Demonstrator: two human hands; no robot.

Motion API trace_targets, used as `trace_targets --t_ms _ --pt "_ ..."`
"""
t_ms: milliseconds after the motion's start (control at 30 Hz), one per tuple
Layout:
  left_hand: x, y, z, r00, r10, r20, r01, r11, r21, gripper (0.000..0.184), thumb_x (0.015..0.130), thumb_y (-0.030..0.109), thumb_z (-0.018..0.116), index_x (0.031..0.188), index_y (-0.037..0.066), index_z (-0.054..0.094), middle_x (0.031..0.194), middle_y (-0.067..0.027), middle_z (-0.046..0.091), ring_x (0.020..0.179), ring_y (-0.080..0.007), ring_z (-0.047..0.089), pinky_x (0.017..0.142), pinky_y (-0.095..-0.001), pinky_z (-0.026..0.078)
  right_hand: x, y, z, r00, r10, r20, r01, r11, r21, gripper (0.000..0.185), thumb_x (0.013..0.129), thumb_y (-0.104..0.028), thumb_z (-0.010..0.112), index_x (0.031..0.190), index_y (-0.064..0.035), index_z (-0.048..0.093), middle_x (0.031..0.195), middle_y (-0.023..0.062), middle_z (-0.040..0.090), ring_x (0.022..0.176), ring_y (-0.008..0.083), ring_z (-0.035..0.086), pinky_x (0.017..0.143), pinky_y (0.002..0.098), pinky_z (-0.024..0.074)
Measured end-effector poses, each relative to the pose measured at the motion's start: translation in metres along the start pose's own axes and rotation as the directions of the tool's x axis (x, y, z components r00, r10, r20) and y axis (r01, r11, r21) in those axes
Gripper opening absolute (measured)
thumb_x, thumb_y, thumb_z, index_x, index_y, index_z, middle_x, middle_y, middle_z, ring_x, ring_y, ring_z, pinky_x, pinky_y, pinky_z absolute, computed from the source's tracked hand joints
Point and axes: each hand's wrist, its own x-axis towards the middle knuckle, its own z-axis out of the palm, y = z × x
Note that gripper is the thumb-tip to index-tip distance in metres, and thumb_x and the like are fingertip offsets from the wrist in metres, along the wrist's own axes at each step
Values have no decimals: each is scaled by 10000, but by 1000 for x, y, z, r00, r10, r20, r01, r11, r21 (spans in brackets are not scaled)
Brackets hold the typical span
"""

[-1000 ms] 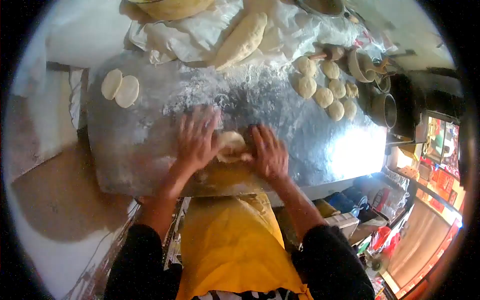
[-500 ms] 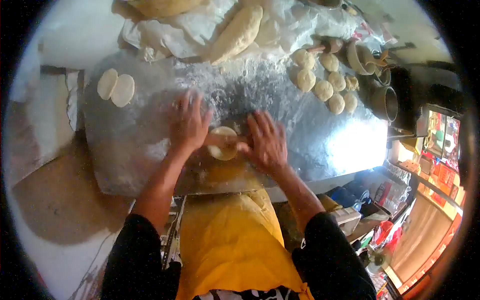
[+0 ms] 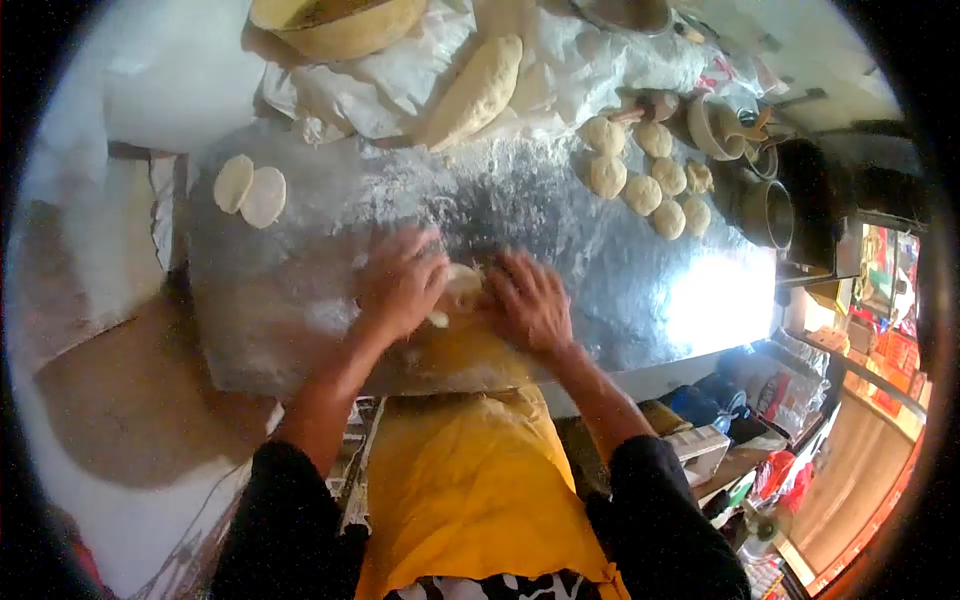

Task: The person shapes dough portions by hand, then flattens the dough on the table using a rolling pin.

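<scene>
In the head view, a small flattened round of dough (image 3: 461, 272) lies on the floured grey work surface (image 3: 620, 290), between my hands. Across it runs a wooden rolling pin (image 3: 464, 292), mostly covered by my fingers and palms. My left hand (image 3: 403, 280) presses on the pin's left end, its fingers smeared by motion. On the right end rests my right hand (image 3: 530, 302), fingers bent over the pin. Part of the dough is hidden under the pin and my left hand.
Two flat dough rounds (image 3: 263, 197) lie at the far left. Several dough balls (image 3: 642, 194) sit at the back right, beside pots (image 3: 768, 214). A long dough piece (image 3: 478, 92) rests on white plastic sheeting (image 3: 385, 95) at the back, near a yellow bowl (image 3: 345, 35).
Both hands and the rolling pin have shifted on the dough, with the hands now closer together. More of the dough and pin is covered. The whole view has tilted slightly.
</scene>
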Motion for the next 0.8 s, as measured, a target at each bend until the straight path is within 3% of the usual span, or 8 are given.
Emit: trace_targets --t_ms 133,267,333,467,567,633,733,800 --pt "-42 0 2 990 -137 -17 137 990 32 226 1025 227 643 1181 75 702 1479 -131 574 1467 -374 465 1202 -554 348 -50 -27 -13 990 69 124 -65 997 -34 673 906 -431 740 1480 -120 578 1593 179 501 1484 371 463 1065 547 450" --pt "7 -39 45 946 -290 -147 285 957 -53 403 1057 279 608 1416 95 595 1512 -163 554 1461 -389 467 1208 -593 311 18 -17 -21 965 228 133 -230 973 -4 820 941 -622 644 1556 -97 503 1655 186 437 1529 384 404 1179 585 347" --pt "9 -9 5 978 -71 -197 119 963 244 524 1084 310 563 1570 122 505 1558 -170 537 1490 -414 447 1221 -660 264 11 -18 -15 958 266 109 -263 964 -43 983 941 -791 510 1607 -71 443 1672 194 416 1548 397 374 1251 618 238" --pt "-66 12 -3 997 -54 48 46 986 158 511 1098 296 531 1578 121 514 1645 -170 468 1558 -427 361 1252 -666 231 -53 -57 -3 950 244 194 -238 970 -50 930 981 -766 467 1609 -81 450 1643 174 474 1520 383 433 1224 559 306" --pt "-38 -6 2 995 -35 -96 52 983 174 507 1117 296 486 1586 102 497 1651 -188 455 1541 -437 382 1247 -630 279 20 -22 1 987 139 79 -140 990 12 881 1000 -744 463 1607 -105 457 1640 172 473 1519 390 425 1227 569 300" --pt "-5 -36 22 945 -201 -259 203 979 -19 539 1124 256 502 1626 79 415 1632 -222 465 1452 -445 479 1202 -522 383 76 0 6 993 110 30 -107 991 -80 824 1017 -712 473 1608 -137 460 1649 180 453 1530 395 397 1237 586 284" --pt "-4 -25 14 935 -338 -102 327 938 -113 568 1101 247 584 1617 74 424 1496 -228 576 1283 -402 597 1061 -493 492 89 6 2 992 123 21 -124 992 30 800 1009 -683 519 1601 -147 461 1637 187 451 1538 389 378 1256 589 260" --pt "-36 -6 16 922 -374 100 383 918 -101 574 1050 287 680 1543 52 502 1203 -169 702 1028 -310 682 898 -447 551 45 3 5 1000 27 -3 -27 999 21 731 1005 -641 554 1536 -138 543 1574 175 523 1488 378 443 1209 594 305"
